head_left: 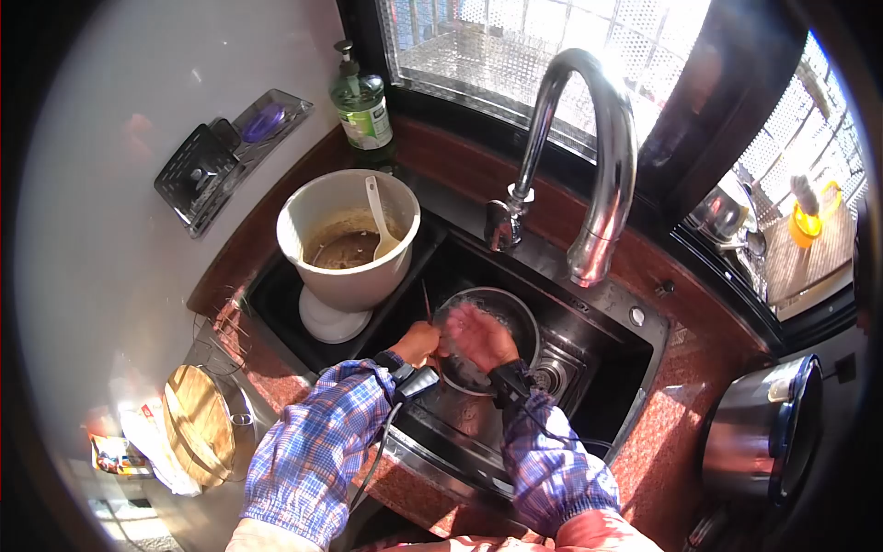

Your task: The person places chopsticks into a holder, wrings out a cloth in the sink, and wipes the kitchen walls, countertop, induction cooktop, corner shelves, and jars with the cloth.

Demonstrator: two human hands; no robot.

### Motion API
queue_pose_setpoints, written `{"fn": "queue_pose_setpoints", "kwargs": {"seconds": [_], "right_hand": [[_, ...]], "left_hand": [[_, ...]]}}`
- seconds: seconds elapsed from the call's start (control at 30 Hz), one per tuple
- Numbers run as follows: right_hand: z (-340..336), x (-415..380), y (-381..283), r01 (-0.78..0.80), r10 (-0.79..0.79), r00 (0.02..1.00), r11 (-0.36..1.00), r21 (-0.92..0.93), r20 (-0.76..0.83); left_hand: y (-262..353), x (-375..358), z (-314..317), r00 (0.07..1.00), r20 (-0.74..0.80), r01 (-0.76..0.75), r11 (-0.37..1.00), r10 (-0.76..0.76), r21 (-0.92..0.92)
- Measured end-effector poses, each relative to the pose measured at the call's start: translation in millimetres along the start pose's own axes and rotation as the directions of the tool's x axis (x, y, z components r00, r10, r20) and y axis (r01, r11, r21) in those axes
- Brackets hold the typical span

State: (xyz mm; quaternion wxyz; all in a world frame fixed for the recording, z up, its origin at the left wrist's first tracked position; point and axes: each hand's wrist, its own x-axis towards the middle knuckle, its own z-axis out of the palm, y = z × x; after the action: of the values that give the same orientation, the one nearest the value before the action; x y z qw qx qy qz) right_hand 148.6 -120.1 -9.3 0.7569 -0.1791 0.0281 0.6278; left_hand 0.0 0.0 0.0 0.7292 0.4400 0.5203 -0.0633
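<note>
A round metal pan (526,317) with some water in it sits in the black sink (602,373). My right hand (480,337) is over the pan, palm up, with its fingers stretched out and nothing resting on it. Close beside it at the pan's left edge, my left hand (418,343) is closed. A thin dark stick-like piece shows just above that hand, but I cannot make out what the fingers hold. To the left stands a deep cream pot (299,225) with brownish liquid inside and a white spoon (379,216) leaning in it.
A chrome faucet (618,156) arches over the sink. Under the cream pot lies a white round lid-like piece (326,317). A green soap bottle (361,106) stands at the back left. On the right is a steel pot (745,432); at left, a wooden board (198,423).
</note>
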Motion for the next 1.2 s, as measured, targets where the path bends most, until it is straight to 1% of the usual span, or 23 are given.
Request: {"fn": "queue_pose_setpoints", "kwargs": {"seconds": [0.07, 0.1, 0.17, 0.23, 0.3, 0.33, 0.4, 0.43, 0.5, 0.57, 0.63, 0.7, 0.73, 0.77, 0.93, 0.97, 1.0, 1.03, 1.07, 1.1, 1.13, 1.17, 1.2], "right_hand": [[61.3, -28.0, -18.0, -0.139, 0.138, 0.990, 0.891, -0.432, -0.035], [80.9, -40.3, -35.6, -0.058, 0.048, 0.998, 0.735, -0.676, -0.033], [96.2, -33.9, -32.5, 0.330, -0.343, 0.900, 0.131, -0.935, 0.270], [116.4, -37.7, -46.0, 0.462, -0.313, 0.839, -0.025, -0.887, 0.445], [138.3, -45.2, -56.7, 0.515, -0.242, 0.826, -0.042, -0.856, 0.509], [155.6, -55.4, -60.0, 0.563, -0.243, 0.774, -0.156, -0.811, 0.584], [188.5, -73.6, -61.6, 0.577, -0.283, 0.730, -0.232, -0.783, 0.621], [202.4, -84.2, -59.7, 0.575, -0.360, 0.730, -0.137, -0.806, 0.582], [210.6, -95.3, -60.9, 0.634, -0.415, 0.635, -0.203, -0.746, 0.652], [194.6, -91.6, -63.6, 0.637, -0.055, 0.650, -0.505, -0.583, 0.758], [170.5, -92.8, -46.6, 0.607, -0.058, 0.721, -0.428, -0.669, 0.691], [191.0, -110.0, -39.6, 0.452, -0.145, 0.879, -0.051, -0.891, 0.454], [201.2, -115.3, -37.3, 0.464, -0.149, 0.876, 0.002, -0.886, 0.459], [196.6, -113.2, -35.2, 0.499, -0.169, 0.849, -0.050, -0.865, 0.500], [182.5, -126.8, -35.9, 0.375, -0.212, 0.910, 0.047, -0.926, 0.357], [166.6, -120.2, -33.2, 0.437, -0.153, 0.887, -0.032, -0.899, 0.436], [157.9, -124.6, -38.8, 0.342, -0.067, 0.924, -0.293, -0.893, 0.376], [148.6, -128.1, -40.4, 0.257, -0.082, 0.957, -0.195, -0.946, 0.277], [119.9, -123.4, -40.6, 0.341, -0.149, 0.929, -0.006, -0.940, 0.338], [145.6, -140.7, -42.4, 0.205, -0.176, 0.969, 0.191, -0.960, 0.172], [145.0, -144.1, -43.7, 0.217, -0.200, 0.962, 0.130, -0.967, 0.189], [137.0, -147.4, -45.9, 0.221, -0.220, 0.954, 0.068, -0.973, 0.202], [125.9, -149.4, -47.2, 0.231, -0.215, 0.953, 0.068, -0.970, 0.212]], "left_hand": [[-1.6, -10.0, 1.9, 0.939, 0.275, -0.218, 0.976, 0.209, 0.004], [-4.2, -8.1, 26.4, 0.847, 0.354, -0.323, 0.913, 0.397, -0.250], [41.0, -86.4, 41.1, 0.928, 0.235, -0.317, 0.944, 0.290, 0.090], [25.7, -70.1, 35.0, 0.856, 0.330, -0.466, 0.871, 0.398, 0.158], [22.5, -75.6, 40.5, 0.845, 0.244, -0.473, 0.878, 0.477, -0.075], [43.4, -114.4, 43.7, 0.771, 0.262, -0.632, 0.645, 0.580, 0.430], [53.9, -133.9, 47.7, 0.718, 0.220, -0.685, 0.613, 0.661, 0.394], [56.1, -142.8, 50.5, 0.544, 0.282, -0.746, 0.301, 0.791, 0.594], [56.3, -168.0, 52.0, 0.421, 0.250, -0.789, 0.216, 0.872, 0.575], [44.9, -168.0, 46.1, 0.305, 0.235, -0.823, 0.132, 0.923, 0.552], [34.0, -166.9, 43.6, 0.447, 0.249, -0.762, 0.220, 0.859, 0.609], [28.3, -174.9, 44.6, 0.540, 0.239, -0.785, 0.381, 0.807, 0.488], [27.1, -179.8, 45.8, 0.466, 0.230, -0.830, 0.332, 0.855, 0.448], [26.9, -184.2, 47.2, 0.389, 0.223, -0.868, 0.274, 0.894, 0.415], [22.3, -195.3, 45.6, 0.452, 0.311, -0.835, 0.273, 0.836, 0.478], [20.8, -180.4, 37.2, 0.739, 0.400, -0.646, 0.402, 0.541, 0.649], [23.1, -185.0, 34.9, 0.682, 0.398, -0.652, 0.264, 0.614, 0.711], [34.2, -193.9, 33.1, 0.612, 0.408, -0.636, 0.115, 0.677, 0.763], [52.2, -205.3, 30.9, 0.598, 0.330, -0.702, 0.279, 0.730, 0.655], [64.3, -218.1, 30.7, 0.599, 0.251, -0.753, 0.429, 0.760, 0.498], [77.4, -235.3, 23.3, 0.651, 0.348, -0.728, 0.424, 0.675, 0.539], [81.3, -232.0, 14.3, 0.566, 0.502, -0.669, 0.008, 0.654, 0.743], [92.0, -247.1, 12.5, 0.597, 0.558, -0.695, 0.025, 0.577, 0.718]]}}
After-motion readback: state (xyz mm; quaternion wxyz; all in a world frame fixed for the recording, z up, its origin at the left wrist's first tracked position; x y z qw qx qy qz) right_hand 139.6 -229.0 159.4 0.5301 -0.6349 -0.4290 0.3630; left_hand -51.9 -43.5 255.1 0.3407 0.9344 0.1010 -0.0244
